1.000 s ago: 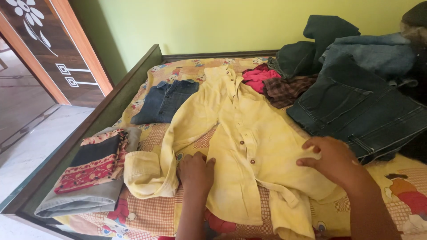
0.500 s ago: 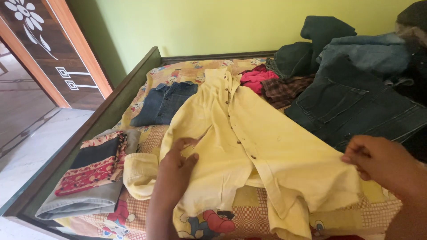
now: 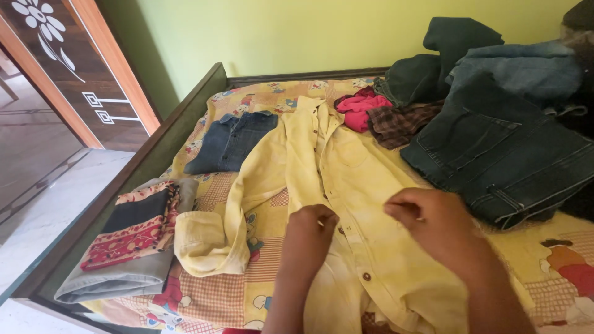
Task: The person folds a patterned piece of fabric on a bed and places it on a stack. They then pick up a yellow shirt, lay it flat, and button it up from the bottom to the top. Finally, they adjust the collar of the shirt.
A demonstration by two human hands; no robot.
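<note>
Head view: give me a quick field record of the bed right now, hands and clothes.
left hand: fingers curled, on the yellow shirt near its button strip
right hand: fingers bunched, on the shirt's right half
shirt state: spread on the bed, collar toward the wall, left sleeve cuff folded back
left of shirt: folded blue denim piece; folded grey and patterned stack at bed edge
right of shirt: dark jeans, pink cloth, checked cloth
surface: cartoon-print bedsheet

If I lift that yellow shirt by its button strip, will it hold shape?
Probably not: the yellow shirt lies wrinkled and draped, so it looks floppy. Its sleeve would likely dangle. It seems light, bunching under the left hand and right hand.
</note>
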